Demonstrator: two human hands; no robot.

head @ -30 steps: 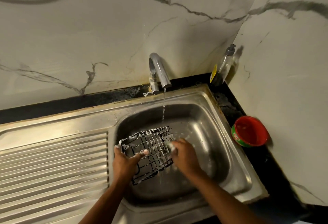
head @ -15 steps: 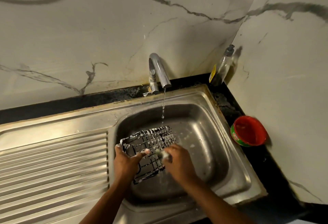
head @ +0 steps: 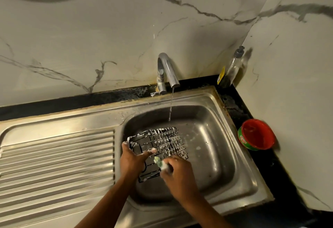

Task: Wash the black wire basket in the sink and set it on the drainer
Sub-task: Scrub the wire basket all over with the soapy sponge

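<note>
Black wire basket [head: 165,141], soapy, tilted in the sink [head: 225,164]; left hand [head: 132,159] grips its left end, right hand [head: 180,173] clutches a scrub pad [head: 159,162] against its near edge, drainer [head: 57,155] directly left.

Both forearms are bare all the way to the near edge. White soap foam flecks the fingers [head: 154,149] of the left hand [head: 133,159]. The right hand [head: 180,171] is bare too.
</note>
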